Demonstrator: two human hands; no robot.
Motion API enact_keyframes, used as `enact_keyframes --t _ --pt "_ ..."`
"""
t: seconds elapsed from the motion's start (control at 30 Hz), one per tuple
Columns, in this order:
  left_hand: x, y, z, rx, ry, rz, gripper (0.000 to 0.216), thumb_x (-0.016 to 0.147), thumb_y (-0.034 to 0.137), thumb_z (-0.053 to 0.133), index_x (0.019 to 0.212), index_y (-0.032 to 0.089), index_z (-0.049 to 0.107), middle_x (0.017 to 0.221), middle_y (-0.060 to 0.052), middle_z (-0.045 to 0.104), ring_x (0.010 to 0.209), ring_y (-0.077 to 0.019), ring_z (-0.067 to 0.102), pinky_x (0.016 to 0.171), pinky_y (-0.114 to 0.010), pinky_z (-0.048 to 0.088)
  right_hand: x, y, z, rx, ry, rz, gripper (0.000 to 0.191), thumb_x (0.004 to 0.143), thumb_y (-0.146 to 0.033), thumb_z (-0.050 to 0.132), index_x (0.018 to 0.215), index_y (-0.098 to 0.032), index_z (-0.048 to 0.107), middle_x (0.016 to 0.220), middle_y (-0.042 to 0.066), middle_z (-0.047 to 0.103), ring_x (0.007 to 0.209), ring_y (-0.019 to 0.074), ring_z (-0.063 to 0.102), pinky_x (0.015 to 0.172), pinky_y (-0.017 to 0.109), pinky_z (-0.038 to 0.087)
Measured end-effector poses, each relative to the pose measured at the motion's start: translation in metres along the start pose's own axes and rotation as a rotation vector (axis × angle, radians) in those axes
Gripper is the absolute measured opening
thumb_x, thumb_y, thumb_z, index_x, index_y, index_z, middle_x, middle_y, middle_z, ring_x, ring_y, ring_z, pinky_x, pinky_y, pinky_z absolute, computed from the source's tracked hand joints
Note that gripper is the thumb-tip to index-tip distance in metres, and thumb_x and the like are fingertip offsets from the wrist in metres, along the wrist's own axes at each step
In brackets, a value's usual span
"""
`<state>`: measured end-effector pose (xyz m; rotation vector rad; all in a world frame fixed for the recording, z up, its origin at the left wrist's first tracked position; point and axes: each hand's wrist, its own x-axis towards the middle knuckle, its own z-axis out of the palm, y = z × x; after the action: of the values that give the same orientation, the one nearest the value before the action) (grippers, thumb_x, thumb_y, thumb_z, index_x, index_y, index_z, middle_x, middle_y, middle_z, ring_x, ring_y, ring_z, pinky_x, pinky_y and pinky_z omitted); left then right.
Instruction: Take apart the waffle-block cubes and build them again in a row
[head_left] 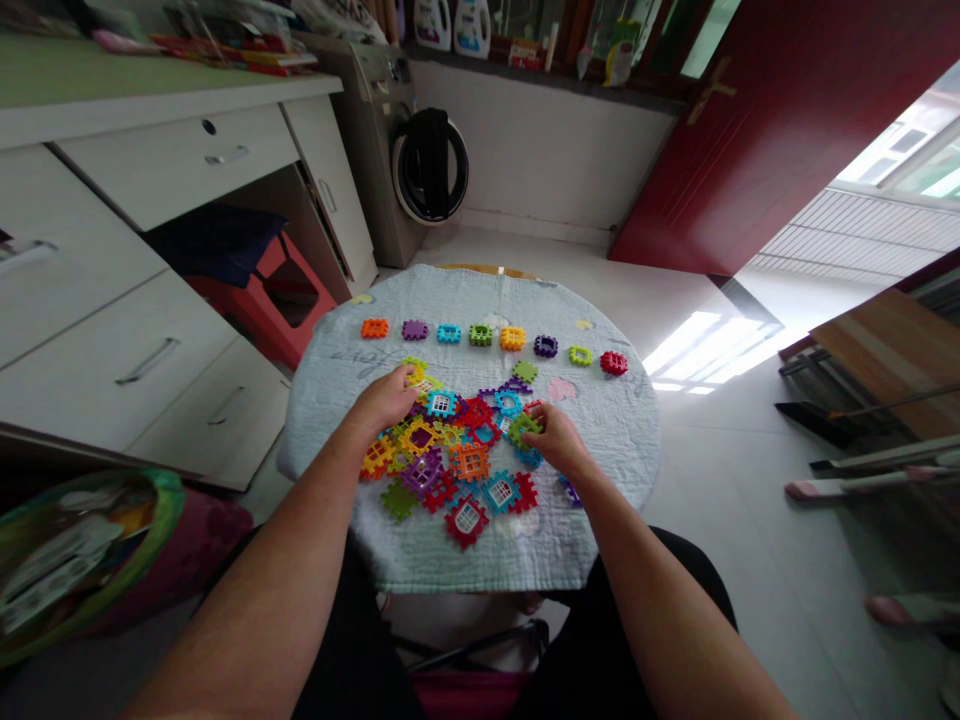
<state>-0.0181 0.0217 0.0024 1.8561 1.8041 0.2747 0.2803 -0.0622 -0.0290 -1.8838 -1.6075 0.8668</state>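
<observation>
My left hand (388, 400) is closed at the upper left of a loose heap, its fingertips on a yellow building tile (421, 383) with notched edges. My right hand (556, 437) pinches a green building tile (521, 430) at the heap's right side. Between the hands lie many flat plastic tiles, among them a light-blue window tile (442, 404), an orange tile (470, 461), a purple tile (424, 472) and a red window tile (466, 520). Behind the heap runs a row of small blocks or stacks, from an orange one (375, 328) to a red one (613, 363).
A pale cloth (330, 410) covers the round table. To the left stand a red stool (277, 300), white drawers (187, 370) and a filled bin (161, 540). A washing machine (375, 130) with its door ajar and a red door (757, 130) are at the back.
</observation>
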Motion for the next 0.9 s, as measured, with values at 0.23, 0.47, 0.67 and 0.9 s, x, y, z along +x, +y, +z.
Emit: enact_keyframes --t 0.23,0.47,0.67,0.9 --pt "-0.002 0.003 -0.001 0.006 -0.002 -0.013 0.055 0.080 0.033 0.049 0.132 0.018 0.048 0.104 -0.006 0.070 0.087 -0.0193 0.065 0.078 -0.026 0.047 -0.010 -0.014 -0.002 -0.428 0.085 -0.083 0.029 0.074 -0.022 0.063 0.103 -0.020 0.062 0.099 0.008 0.060 0.088 0.0200 0.053 0.080 0.030 0.041" --pt "0.002 -0.003 0.002 0.010 0.006 0.020 0.056 0.080 0.038 0.051 0.132 0.017 0.048 0.109 -0.008 0.068 0.092 -0.0206 0.065 0.080 -0.027 0.047 -0.013 -0.020 -0.005 -0.544 0.102 -0.136 0.037 0.079 -0.031 0.061 0.113 -0.017 0.061 0.105 0.012 0.060 0.096 0.0262 0.051 0.088 0.037 0.038" --pt "0.002 -0.005 0.001 -0.005 0.024 0.011 0.054 0.079 0.035 0.052 0.130 0.018 0.050 0.108 -0.008 0.069 0.092 -0.0209 0.065 0.081 -0.028 0.047 -0.013 -0.022 0.003 -0.564 0.015 -0.166 0.049 0.071 -0.034 0.070 0.115 -0.018 0.056 0.112 0.012 0.060 0.104 0.0280 0.049 0.089 0.038 0.037" --pt "0.006 -0.014 -0.011 -0.078 0.079 -0.060 0.053 0.074 0.029 0.054 0.126 0.017 0.055 0.119 -0.011 0.065 0.101 -0.0225 0.064 0.087 -0.029 0.048 -0.005 -0.015 -0.008 -0.482 0.072 -0.181 0.049 0.074 -0.026 0.061 0.121 -0.014 0.053 0.112 0.013 0.062 0.100 0.0260 0.053 0.092 0.038 0.036"
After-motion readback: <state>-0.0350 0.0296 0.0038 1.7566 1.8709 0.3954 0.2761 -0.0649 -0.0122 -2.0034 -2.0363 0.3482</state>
